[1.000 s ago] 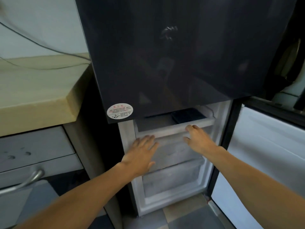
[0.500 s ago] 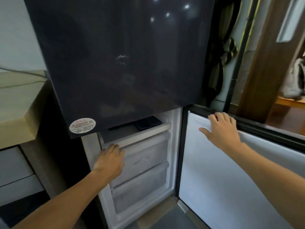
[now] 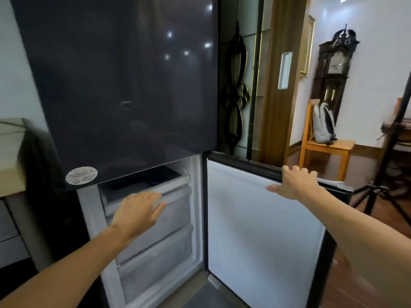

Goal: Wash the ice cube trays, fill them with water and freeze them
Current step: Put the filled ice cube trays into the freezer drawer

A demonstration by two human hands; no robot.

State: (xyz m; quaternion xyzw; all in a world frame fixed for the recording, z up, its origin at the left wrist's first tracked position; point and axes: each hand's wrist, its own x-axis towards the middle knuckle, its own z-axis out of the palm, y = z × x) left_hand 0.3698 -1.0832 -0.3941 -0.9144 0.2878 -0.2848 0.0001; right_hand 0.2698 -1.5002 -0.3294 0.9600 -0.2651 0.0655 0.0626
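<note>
The freezer compartment below the dark fridge door (image 3: 124,85) stands open, showing frosted white drawers (image 3: 160,252). In the top drawer (image 3: 173,187) lie dark ice cube trays (image 3: 160,177), partly hidden under the fridge door's lower edge. My left hand (image 3: 138,213) lies flat on the front of the top drawer, fingers together, holding nothing. My right hand (image 3: 293,184) rests on the top edge of the open freezer door (image 3: 262,230), fingers curled over the edge.
A beige counter (image 3: 11,156) with grey drawers (image 3: 9,236) stands left of the fridge. Right of the open freezer door are a black tripod (image 3: 382,192), a wooden chair (image 3: 327,150) with a grey backpack (image 3: 323,124), and a tall clock (image 3: 335,63). Wood floor lies beyond.
My right hand left the top drawer and moved right onto the freezer door's top edge. My left hand stayed on the drawer front. The camera turned right, showing the room.
</note>
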